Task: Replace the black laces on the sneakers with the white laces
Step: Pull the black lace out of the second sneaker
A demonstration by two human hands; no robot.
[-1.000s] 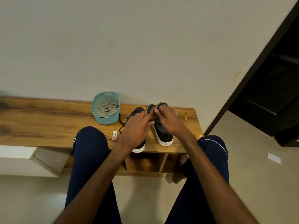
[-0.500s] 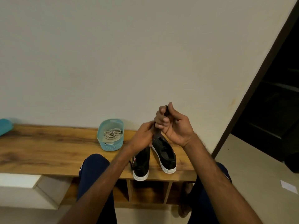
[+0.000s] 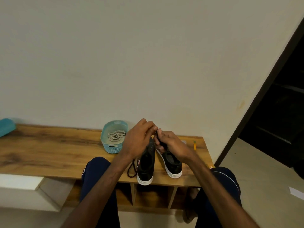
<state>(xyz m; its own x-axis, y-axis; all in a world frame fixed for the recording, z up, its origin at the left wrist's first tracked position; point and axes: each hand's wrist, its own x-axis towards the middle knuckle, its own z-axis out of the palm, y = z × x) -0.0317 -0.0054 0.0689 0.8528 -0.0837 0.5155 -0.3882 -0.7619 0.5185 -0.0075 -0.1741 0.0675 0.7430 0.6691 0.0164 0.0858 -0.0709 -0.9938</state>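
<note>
My left hand and right hand: fingers curled, both gripping one black lace above two sneakers. White laces: in teal basket, on bench.

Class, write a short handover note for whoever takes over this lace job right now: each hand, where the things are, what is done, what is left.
Left hand: raised above the sneakers, fingertips pinching the top of the bunched black lace.
Right hand: grips that same lace.
Things: left sneaker and right sneaker stand side by side on the bench. A second black lace lies beside the left sneaker. The white laces lie in the teal basket.
Done: both black laces appear to be out.
Left: set the bunched lace down, then thread white laces into both sneakers.
</note>
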